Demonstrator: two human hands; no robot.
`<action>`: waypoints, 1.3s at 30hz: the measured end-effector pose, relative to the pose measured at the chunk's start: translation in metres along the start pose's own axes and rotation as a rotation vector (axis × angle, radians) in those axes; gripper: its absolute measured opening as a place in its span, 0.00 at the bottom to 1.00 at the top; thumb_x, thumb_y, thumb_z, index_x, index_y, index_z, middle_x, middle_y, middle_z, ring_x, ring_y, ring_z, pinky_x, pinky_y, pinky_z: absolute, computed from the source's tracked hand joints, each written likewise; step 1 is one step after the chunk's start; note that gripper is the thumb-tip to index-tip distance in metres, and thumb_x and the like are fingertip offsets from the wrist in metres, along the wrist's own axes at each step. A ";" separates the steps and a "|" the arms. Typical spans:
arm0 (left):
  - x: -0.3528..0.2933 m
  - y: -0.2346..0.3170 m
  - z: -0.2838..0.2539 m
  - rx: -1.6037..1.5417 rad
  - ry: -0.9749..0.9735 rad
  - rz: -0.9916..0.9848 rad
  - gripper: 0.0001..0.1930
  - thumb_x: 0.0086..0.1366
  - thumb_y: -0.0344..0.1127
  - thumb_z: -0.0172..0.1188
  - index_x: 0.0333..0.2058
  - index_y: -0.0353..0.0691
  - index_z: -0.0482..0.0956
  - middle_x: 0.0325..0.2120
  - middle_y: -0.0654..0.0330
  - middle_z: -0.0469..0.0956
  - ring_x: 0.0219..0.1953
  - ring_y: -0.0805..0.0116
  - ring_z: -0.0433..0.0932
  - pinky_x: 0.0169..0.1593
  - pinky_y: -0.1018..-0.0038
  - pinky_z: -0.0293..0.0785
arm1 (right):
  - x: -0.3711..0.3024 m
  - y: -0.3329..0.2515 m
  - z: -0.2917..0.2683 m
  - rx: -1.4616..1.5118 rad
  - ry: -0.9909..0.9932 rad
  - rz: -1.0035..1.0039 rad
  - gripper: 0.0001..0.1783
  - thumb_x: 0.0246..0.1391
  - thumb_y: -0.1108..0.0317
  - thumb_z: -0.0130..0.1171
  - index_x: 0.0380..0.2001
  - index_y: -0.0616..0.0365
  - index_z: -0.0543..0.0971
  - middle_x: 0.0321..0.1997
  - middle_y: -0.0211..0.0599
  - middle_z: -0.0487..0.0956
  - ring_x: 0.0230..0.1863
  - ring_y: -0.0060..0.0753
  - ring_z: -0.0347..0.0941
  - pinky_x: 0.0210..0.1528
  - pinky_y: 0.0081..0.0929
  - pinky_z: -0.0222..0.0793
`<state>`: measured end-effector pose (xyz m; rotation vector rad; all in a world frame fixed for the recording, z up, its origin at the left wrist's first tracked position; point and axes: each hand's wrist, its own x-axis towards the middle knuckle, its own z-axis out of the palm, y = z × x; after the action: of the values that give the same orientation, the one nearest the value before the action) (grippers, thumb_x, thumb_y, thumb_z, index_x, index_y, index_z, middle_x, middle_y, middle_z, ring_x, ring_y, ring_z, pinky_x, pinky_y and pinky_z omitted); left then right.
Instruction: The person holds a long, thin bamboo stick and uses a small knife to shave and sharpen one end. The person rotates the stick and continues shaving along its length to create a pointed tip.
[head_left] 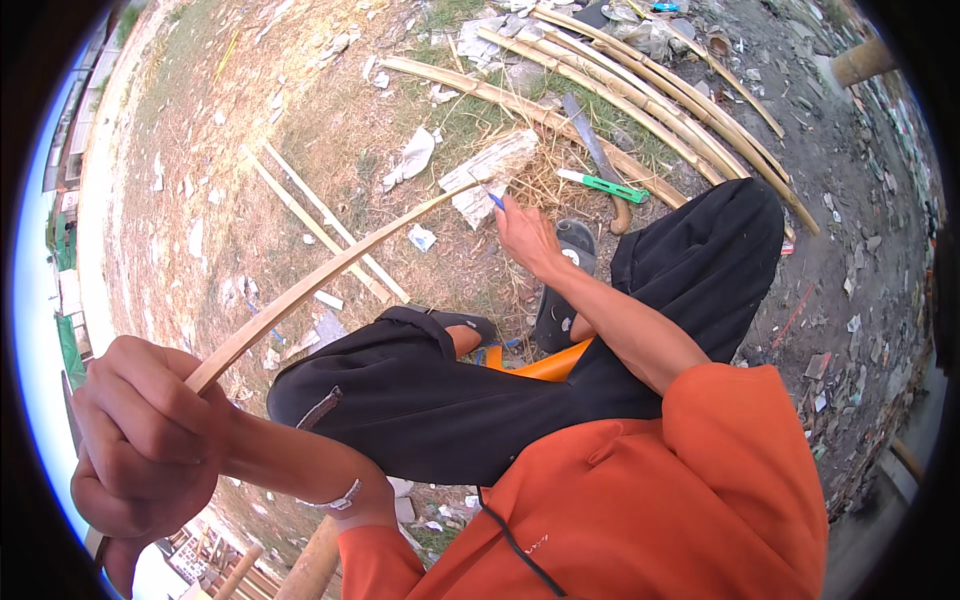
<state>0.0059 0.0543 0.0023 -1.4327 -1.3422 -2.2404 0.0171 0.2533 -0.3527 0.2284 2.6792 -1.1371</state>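
My left hand (150, 430) is closed round the near end of a long split bamboo strip (320, 275). The strip slants up and away toward the middle, curving slightly. At its thin far end is my right hand (528, 237), closed on a slim blue object (497, 202) that sticks out past the fingers; its exact kind is too small to make out. A pale, worn block (490, 170) lies on the ground just beyond that end. To the right rest a green utility knife (610, 187) and a long blade (588, 135) with a wooden handle (621, 213).
Several bamboo lengths (650, 100) lie across the upper right. Two pale strips (320, 225) lie on dry grass left of centre. Scraps of litter (410, 158) and rubble are scattered about. An orange seat (550, 363) shows between my legs. A bamboo pole (862, 62) juts in at far right.
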 end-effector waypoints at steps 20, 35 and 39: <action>0.005 -0.004 0.007 -0.026 -0.030 -0.014 0.22 0.58 0.50 0.61 0.14 0.44 0.66 0.04 0.71 0.58 0.03 0.81 0.52 0.08 0.86 0.51 | 0.035 0.057 0.048 -0.087 0.041 0.109 0.17 0.60 0.56 0.42 0.39 0.60 0.69 0.27 0.61 0.75 0.32 0.66 0.73 0.35 0.55 0.68; 0.003 -0.004 0.001 -0.049 -0.004 0.003 0.20 0.58 0.43 0.62 0.13 0.43 0.67 0.04 0.71 0.58 0.03 0.81 0.53 0.08 0.85 0.51 | 0.030 0.067 0.060 -0.113 -0.010 0.166 0.17 0.59 0.58 0.44 0.41 0.62 0.69 0.30 0.61 0.77 0.35 0.63 0.74 0.39 0.53 0.70; 0.000 -0.002 -0.002 -0.067 0.020 0.019 0.21 0.56 0.46 0.64 0.12 0.44 0.66 0.04 0.72 0.58 0.03 0.81 0.53 0.08 0.86 0.50 | 0.032 0.066 0.050 -0.056 0.103 0.198 0.17 0.60 0.56 0.43 0.40 0.60 0.69 0.26 0.62 0.76 0.31 0.66 0.73 0.36 0.56 0.68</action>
<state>0.0039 0.0542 0.0006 -1.4339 -1.2529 -2.3019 0.0089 0.2644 -0.4408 0.5432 2.6978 -1.0155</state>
